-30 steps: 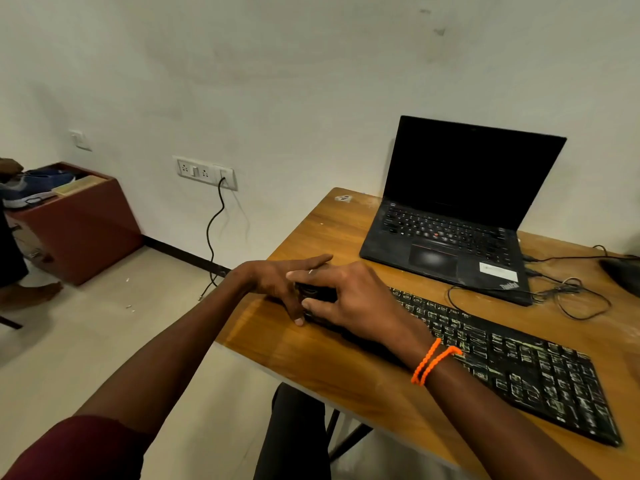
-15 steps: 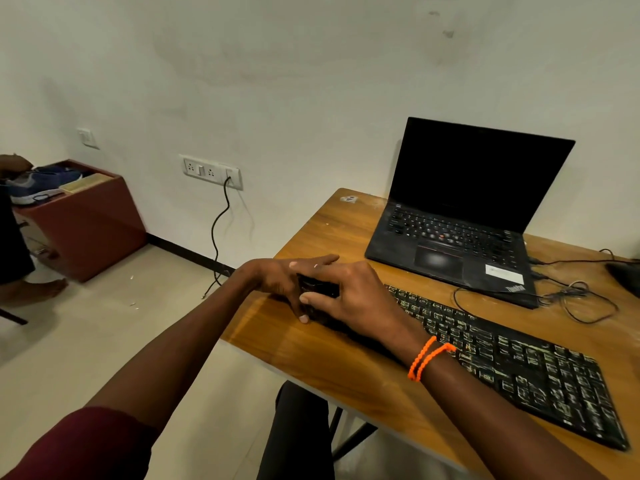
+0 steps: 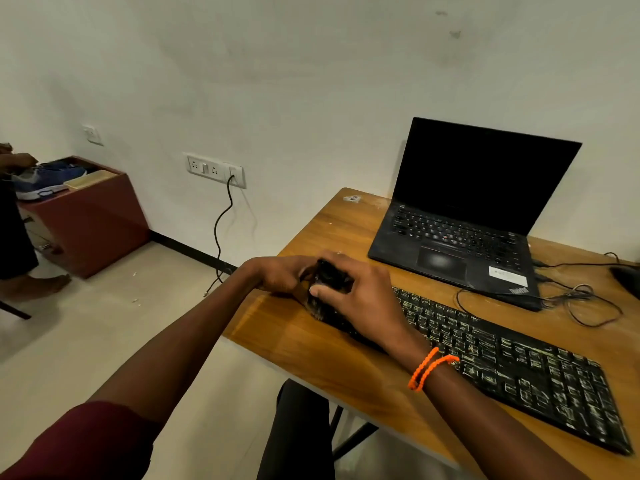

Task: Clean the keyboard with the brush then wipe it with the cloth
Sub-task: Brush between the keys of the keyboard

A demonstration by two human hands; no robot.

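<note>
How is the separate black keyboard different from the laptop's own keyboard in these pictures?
The long black desktop keyboard lies nearer, with whitish smeared keys; the open black laptop has a smaller, cleaner built-in keyboard. Both hands meet at the desktop keyboard's left end; nothing touches the laptop. Both are black.

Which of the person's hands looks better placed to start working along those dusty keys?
Probably the right hand: it already lies over the keyboard at its left end. The left hand sits at the end edge, seemingly steadying it. No brush or cloth is clearly visible.
</note>
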